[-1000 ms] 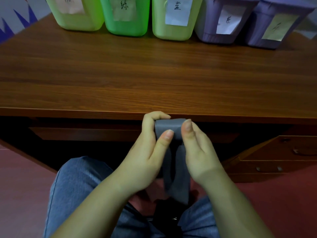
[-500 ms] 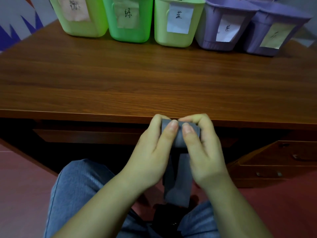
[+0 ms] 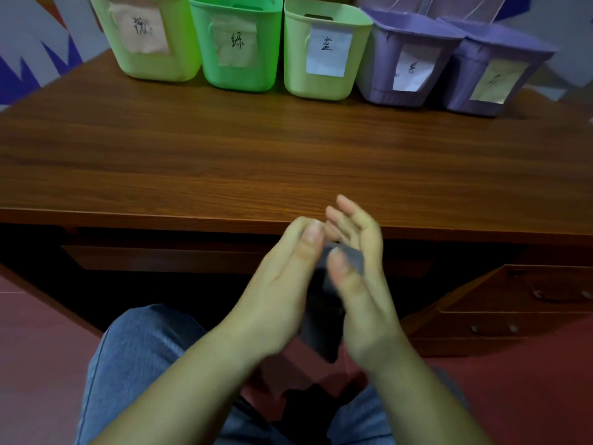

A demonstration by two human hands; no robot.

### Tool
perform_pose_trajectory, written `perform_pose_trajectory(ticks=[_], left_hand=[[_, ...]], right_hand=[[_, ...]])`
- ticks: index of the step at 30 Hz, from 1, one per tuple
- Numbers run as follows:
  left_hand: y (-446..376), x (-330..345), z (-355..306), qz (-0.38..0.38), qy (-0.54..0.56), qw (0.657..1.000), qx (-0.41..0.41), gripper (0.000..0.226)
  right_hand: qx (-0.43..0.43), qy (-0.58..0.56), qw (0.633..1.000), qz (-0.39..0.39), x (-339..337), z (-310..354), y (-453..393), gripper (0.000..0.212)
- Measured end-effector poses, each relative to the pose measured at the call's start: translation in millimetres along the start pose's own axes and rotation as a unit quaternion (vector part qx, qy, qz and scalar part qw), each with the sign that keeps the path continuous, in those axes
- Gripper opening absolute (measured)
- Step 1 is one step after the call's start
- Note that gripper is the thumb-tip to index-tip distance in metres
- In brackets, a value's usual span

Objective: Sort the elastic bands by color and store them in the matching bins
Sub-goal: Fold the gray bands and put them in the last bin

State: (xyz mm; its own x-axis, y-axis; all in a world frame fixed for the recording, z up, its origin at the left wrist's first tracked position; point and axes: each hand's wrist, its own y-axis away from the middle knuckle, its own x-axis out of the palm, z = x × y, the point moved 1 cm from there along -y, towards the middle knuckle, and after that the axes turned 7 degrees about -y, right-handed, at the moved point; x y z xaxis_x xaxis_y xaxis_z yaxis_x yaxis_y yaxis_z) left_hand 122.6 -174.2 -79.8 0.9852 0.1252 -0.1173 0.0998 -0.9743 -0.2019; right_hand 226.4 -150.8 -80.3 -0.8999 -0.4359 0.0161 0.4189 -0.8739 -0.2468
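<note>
Grey elastic band (image 3: 322, 319), flat and matte, pinched between both hands.

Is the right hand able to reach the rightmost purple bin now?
Probably yes: the desk between the right hand and that bin is bare, though the hand holds the grey band.

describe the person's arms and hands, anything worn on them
Both forearms are bare, with no sleeves in view. The left hand and right hand wear no gloves, and no rings, watch or bracelet show. The fingernails are short and unpainted. Motion blur hides finer detail.
</note>
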Motion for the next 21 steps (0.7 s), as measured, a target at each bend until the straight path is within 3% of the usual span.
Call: perform_pose_trajectory(ticks=[3, 7, 12, 18, 21], left_hand=[[2.2, 5.1, -2.7, -0.019, -0.034, 0.999, 0.004, 0.049], [7.2, 5.4, 4.7, -0.063, -0.094, 0.993, -0.018, 0.064], [10.7, -0.1, 8.0, -0.052, -0.172, 0.983, -0.036, 0.072], [13.0, 2.9, 6.9, -0.126, -0.155, 0.980, -0.003, 0.046], [12.5, 1.2, 5.8, -0.122, -0.179, 0.976, 0.034, 0.036]], right_hand=[[0.003, -0.032, 0.999, -0.006, -1.7, 1.5, -0.4, 0.086], [-0.008, 0.008, 1.000, 0.003, 0.6, 0.2, 1.7, 0.087], [-0.014, 0.051, 0.999, 0.002, 0.7, -5.3, 0.2, 0.090], [-0.019, 0.063, 0.998, -0.003, 0.2, -9.5, -5.2, 0.085], [0.008, 0.055, 0.998, -0.016, -2.9, -11.4, -5.4, 0.084]])
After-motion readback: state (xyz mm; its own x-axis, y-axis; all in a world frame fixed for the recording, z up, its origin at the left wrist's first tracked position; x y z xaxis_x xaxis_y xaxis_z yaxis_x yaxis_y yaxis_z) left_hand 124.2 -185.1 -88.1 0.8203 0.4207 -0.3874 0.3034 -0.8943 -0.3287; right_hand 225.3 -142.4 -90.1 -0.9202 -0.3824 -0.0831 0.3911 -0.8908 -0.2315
